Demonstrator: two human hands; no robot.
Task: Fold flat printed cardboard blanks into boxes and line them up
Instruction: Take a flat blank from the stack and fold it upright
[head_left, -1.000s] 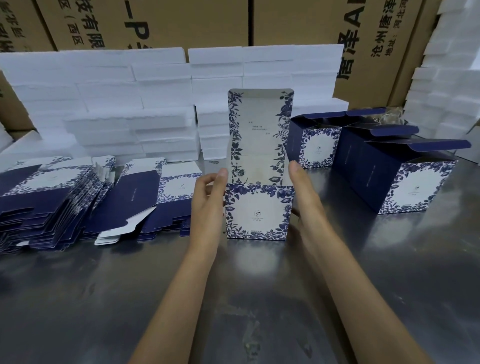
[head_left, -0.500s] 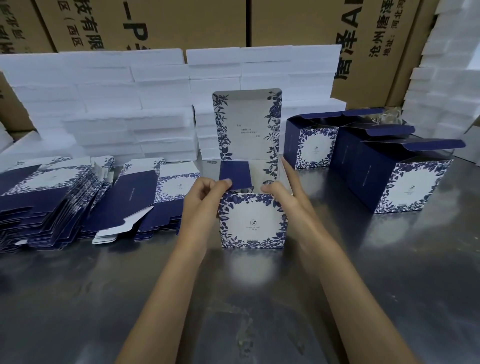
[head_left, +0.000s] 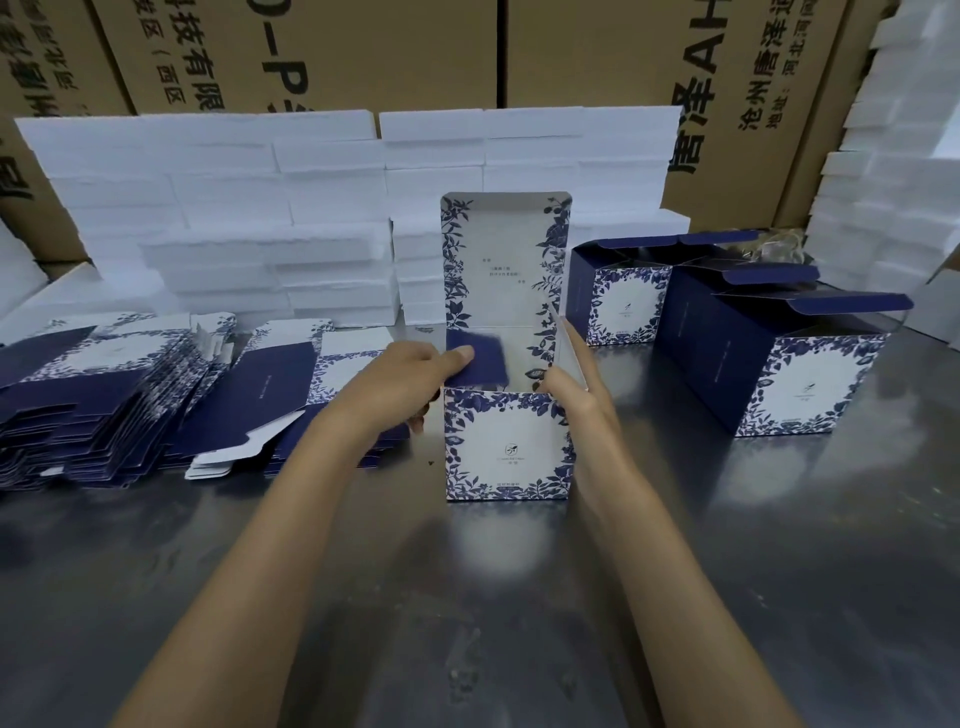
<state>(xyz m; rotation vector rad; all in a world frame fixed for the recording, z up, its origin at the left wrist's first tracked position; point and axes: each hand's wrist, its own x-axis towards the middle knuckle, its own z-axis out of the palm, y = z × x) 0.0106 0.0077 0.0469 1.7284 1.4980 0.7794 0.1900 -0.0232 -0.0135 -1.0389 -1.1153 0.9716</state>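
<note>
A blue-and-white floral box (head_left: 506, 447) stands upright on the steel table in the middle, its tall lid flap (head_left: 506, 265) raised at the back. My left hand (head_left: 410, 382) grips the box's left top edge, thumb pressing a navy side flap (head_left: 478, 358) inward. My right hand (head_left: 574, 389) holds the right top corner, fingers along the white right flap. Piles of flat printed blanks (head_left: 104, 395) lie at the left. Folded boxes (head_left: 779, 364) with open lids stand in a row at the right.
White foam slabs (head_left: 260, 208) are stacked behind the blanks and at the far right (head_left: 883, 182). Brown shipping cartons (head_left: 363, 52) form a wall at the back. The steel table (head_left: 467, 597) stretches toward me.
Both hands went from flanking the box's sides to gripping its top edge. The navy left flap has been pushed inward over the opening, and the box has shifted slightly.
</note>
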